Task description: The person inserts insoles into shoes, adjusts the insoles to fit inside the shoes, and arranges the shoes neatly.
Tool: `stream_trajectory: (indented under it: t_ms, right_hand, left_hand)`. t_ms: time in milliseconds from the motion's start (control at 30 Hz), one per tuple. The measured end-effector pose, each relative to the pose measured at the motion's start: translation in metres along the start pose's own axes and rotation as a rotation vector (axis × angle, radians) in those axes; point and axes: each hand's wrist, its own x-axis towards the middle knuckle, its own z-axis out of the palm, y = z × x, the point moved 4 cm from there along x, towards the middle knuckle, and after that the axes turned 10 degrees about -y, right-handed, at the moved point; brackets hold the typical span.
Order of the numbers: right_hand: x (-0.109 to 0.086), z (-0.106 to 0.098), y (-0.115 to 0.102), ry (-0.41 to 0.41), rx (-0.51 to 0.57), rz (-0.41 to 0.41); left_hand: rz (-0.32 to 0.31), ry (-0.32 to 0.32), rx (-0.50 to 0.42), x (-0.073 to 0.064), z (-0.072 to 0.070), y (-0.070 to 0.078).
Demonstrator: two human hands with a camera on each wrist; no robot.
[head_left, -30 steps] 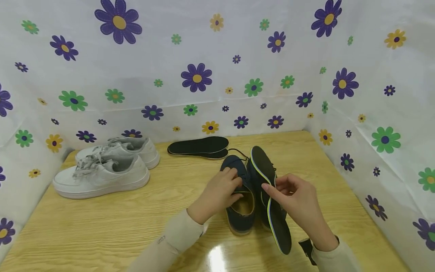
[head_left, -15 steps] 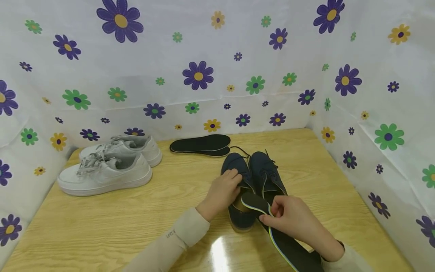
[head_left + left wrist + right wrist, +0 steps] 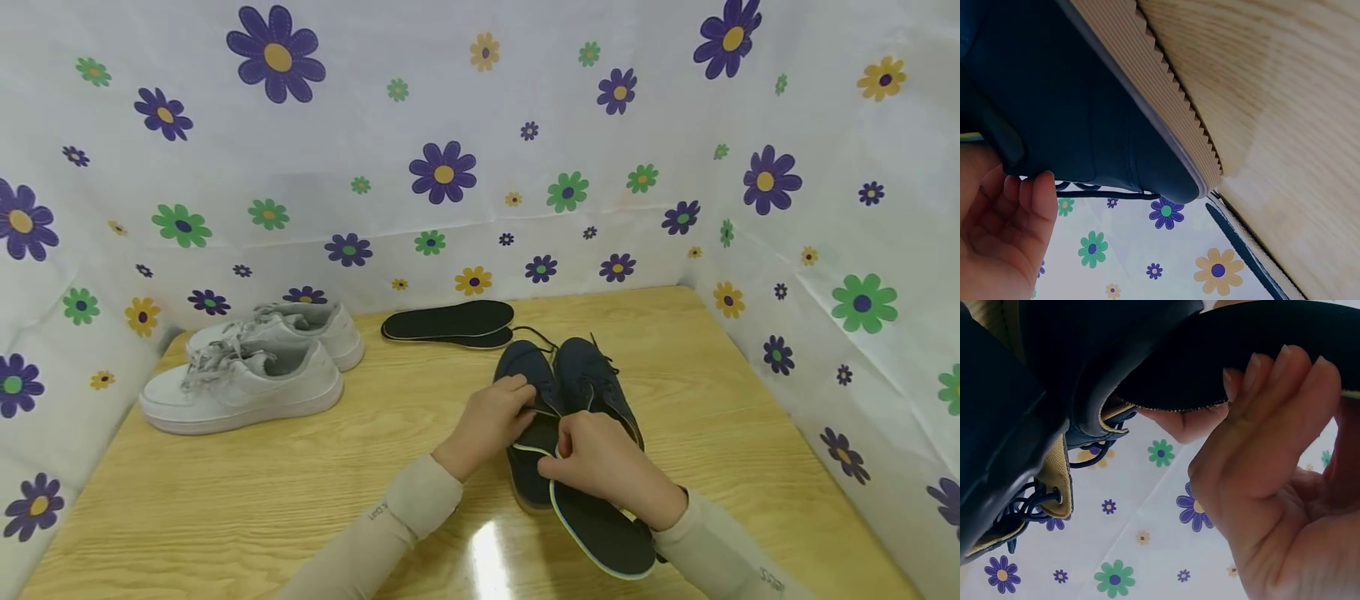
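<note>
Two navy lace-up shoes stand side by side, toes away from me. My left hand (image 3: 483,425) grips the left shoe (image 3: 522,358) at the front of its opening; in the left wrist view its fingers (image 3: 1041,194) curl at the collar edge of that shoe (image 3: 1085,125). My right hand (image 3: 609,467) pinches a black insole (image 3: 603,533) with a yellow-and-blue edge. The insole's far end lies within the left shoe's opening, while its near end sticks out low over the table. Fingertips press the insole (image 3: 1197,356) in the right wrist view. Beside it is the right shoe (image 3: 581,362).
Another pair of black insoles (image 3: 450,321) lies at the table's back, near the shoe toes. White sneakers (image 3: 243,387) stand at the left. A flower-print cloth (image 3: 315,167) walls the back and sides of the wooden table (image 3: 300,483).
The insole, first held upright over the right shoe, has tipped down and moved left with my right hand, its far end entering the left shoe. My left hand stays at that shoe.
</note>
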Motion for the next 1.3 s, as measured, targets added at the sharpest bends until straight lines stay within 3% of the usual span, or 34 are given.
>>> stream_trajectory:
  t_ms: [433,767,1000,1200,1300]
  right_hand:
    - [0.019,0.007,0.003,0.072,-0.037,0.036]
    - [0.035,0.015,0.005,0.075,-0.114,0.056]
    - [0.032,0.021,-0.005,0.09,-0.334,0.068]
    - [0.013,0.026,-0.022,0.23,-0.668,0.061]
    - [0.0,0.027,-0.029,0.265,-0.708,0.042]
  left_hand:
    - [0.043,-0.007,-0.013,-0.001,0.001,0.001]
    - [0.059,-0.005,-0.011,-0.002,-0.001,0.0]
    - [0.058,-0.024,-0.006,-0.002,0.001,0.001]
    - [0.064,-0.013,0.011,-0.002,0.001,0.0]
    - [0.078,0.005,0.02,-0.002,0.0,-0.001]
